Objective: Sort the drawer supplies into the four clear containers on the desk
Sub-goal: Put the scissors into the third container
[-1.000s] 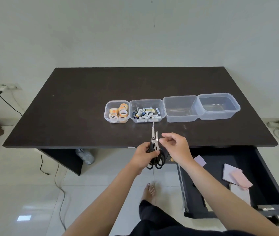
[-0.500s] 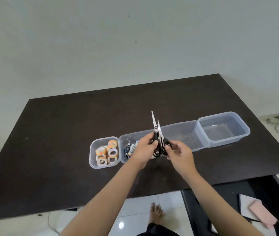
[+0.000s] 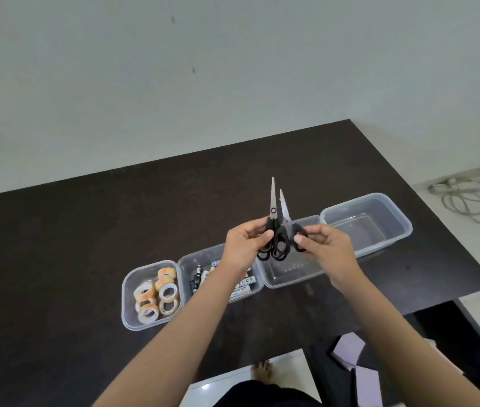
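Two pairs of black-handled scissors point upward above the desk. My left hand (image 3: 244, 242) grips the handles of one pair (image 3: 273, 218). My right hand (image 3: 325, 245) pinches the handle of the other pair (image 3: 287, 221). Both hang over the third clear container (image 3: 291, 274), which shows nothing inside. Four clear containers stand in a row on the dark desk (image 3: 86, 230): one with tape rolls (image 3: 153, 295), one with batteries (image 3: 221, 277) partly hidden by my left forearm, then the third, then a bare fourth (image 3: 368, 224).
An open drawer (image 3: 409, 362) at the lower right holds pale purple note pads (image 3: 350, 351). A coiled cable (image 3: 470, 198) lies on the floor to the right of the desk. A bare foot shows under the desk's front edge.
Both hands have carried the scissors up from the desk's front edge over the containers. The right hand has drawn one pair slightly apart from the other. The view has tilted toward the desk.
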